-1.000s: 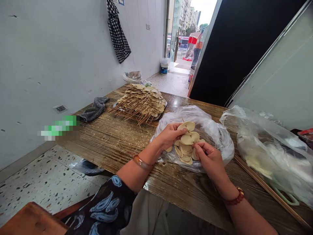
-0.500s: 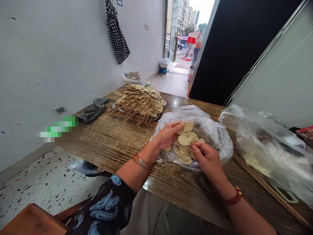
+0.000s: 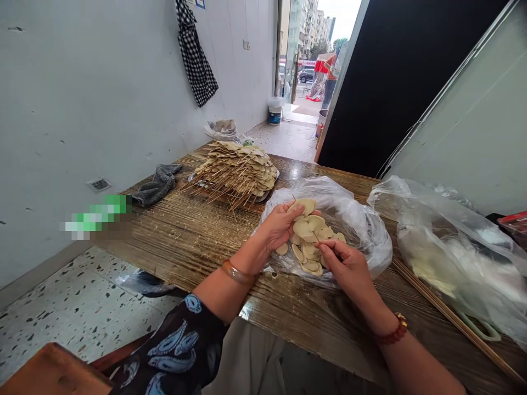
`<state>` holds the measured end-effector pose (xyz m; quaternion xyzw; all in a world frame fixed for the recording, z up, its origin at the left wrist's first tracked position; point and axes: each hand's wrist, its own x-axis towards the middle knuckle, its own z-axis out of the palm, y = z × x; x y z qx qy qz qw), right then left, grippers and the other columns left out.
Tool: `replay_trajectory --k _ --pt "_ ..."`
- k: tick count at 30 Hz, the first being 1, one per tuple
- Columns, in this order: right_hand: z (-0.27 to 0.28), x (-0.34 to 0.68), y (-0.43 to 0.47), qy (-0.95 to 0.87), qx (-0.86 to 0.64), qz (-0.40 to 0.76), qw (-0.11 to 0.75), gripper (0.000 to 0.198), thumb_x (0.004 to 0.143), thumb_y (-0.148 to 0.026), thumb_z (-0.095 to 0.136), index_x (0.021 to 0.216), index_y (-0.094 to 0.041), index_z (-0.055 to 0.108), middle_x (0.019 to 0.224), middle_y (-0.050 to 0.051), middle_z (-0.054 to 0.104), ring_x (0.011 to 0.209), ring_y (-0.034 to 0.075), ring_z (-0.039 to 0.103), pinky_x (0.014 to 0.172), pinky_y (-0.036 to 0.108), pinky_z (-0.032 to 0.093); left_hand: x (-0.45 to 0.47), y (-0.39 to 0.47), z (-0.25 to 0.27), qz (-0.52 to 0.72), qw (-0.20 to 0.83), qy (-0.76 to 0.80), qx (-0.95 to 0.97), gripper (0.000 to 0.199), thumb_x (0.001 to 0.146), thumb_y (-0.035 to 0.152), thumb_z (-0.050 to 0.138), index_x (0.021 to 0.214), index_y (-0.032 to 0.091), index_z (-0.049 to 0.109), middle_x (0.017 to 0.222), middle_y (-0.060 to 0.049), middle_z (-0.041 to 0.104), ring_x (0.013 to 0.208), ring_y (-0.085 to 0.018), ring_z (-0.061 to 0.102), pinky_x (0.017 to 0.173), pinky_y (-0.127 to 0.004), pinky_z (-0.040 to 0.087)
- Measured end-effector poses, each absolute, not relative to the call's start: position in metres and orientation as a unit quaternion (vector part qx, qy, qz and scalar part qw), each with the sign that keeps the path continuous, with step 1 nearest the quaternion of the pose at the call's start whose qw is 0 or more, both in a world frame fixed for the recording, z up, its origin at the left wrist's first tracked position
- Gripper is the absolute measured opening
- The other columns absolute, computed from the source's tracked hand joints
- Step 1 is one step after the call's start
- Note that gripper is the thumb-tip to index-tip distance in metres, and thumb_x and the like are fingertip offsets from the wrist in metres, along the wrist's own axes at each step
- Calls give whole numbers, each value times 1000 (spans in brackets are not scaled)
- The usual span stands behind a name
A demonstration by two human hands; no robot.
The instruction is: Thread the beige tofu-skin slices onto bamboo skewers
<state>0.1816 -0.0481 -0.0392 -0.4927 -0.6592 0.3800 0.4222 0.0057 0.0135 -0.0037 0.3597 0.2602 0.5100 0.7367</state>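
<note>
My left hand (image 3: 284, 225) is closed on thin, pale oval slices (image 3: 303, 206) that look like potato, thumb on top. A thin wooden skewer (image 3: 316, 236) runs through the slices, its other tip showing above the left fingers. My right hand (image 3: 346, 260) pinches the near end of this skewer between thumb and fingertips. Below both hands, more loose slices (image 3: 312, 266) lie on a clear plastic bag (image 3: 370, 236) spread on the table. Farther back, a tray holds a high pile of skewered slices (image 3: 242, 170), with their sticks pointing towards me.
On the wooden table (image 3: 197, 236), a grey cloth (image 3: 158, 184) lies at the left edge. A bundle of bare skewers (image 3: 453, 318) rests at the right, beside another plastic bag (image 3: 448, 247) with pale contents. Beyond the table is an open doorway (image 3: 304, 104).
The held slices have shifted slightly left and up, and the skewer between my hands now shows more clearly. My right hand has moved slightly left. The pile on the tray is unchanged.
</note>
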Motion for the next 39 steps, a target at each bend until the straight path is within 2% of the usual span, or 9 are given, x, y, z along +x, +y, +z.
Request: replay_trajectory --k 6,10,12,16,24,30,35,39 --pt "-39 181 -47 -657 -501 354 439 32 88 -44 54 90 -17 73 60 1 59 54 14 48 48 24 35 8 13 -6 496 742 248 377 43 70 35 77 102 8 67 90 -14 73 73 -18 69 68 -27 54" --pt "-38 181 -47 -656 -499 351 444 29 87 -40 55 95 -19 73 80 6 70 67 17 58 58 27 44 11 12 -6 487 746 248 382 41 71 35 77 100 8 67 91 -14 73 70 -16 68 67 -25 54" --pt "-37 181 -48 -656 -501 352 442 28 88 -39 55 96 -19 72 83 6 71 70 17 59 62 28 45 11 11 -7 484 748 244 382 41 70 35 77 99 8 68 90 -14 73 70 -16 68 68 -25 54" --pt "-37 182 -46 -656 -504 351 439 29 88 -41 55 93 -18 71 74 4 68 62 15 54 56 26 42 13 10 -8 476 756 237 382 39 71 36 77 96 7 68 88 -14 73 72 -17 68 68 -25 54" --pt "-38 182 -44 -634 -503 386 443 32 87 -45 56 71 -18 63 53 -3 49 50 11 40 47 24 31 17 8 -11 456 763 238 392 43 71 38 76 102 9 67 91 -14 73 70 -17 68 65 -25 54" --pt "-30 185 -44 -636 -511 367 446 33 85 -47 57 71 -18 63 55 -2 51 51 12 42 48 24 32 19 8 -12 457 751 244 409 45 71 41 76 103 10 67 93 -12 72 76 -17 68 68 -25 53" --pt "-26 196 -38 -583 -527 351 509 30 86 -45 57 82 -17 66 54 -4 47 50 10 40 47 23 31 11 18 -12 495 656 335 462 38 75 43 70 97 12 65 88 -8 70 69 -12 64 66 -23 50" --pt "-27 201 -33 -553 -525 348 546 33 85 -47 58 86 -15 67 53 -4 46 49 10 38 45 22 30 5 23 -13 465 489 430 600 22 79 32 63 89 13 67 79 -5 67 67 -12 58 63 -23 45"
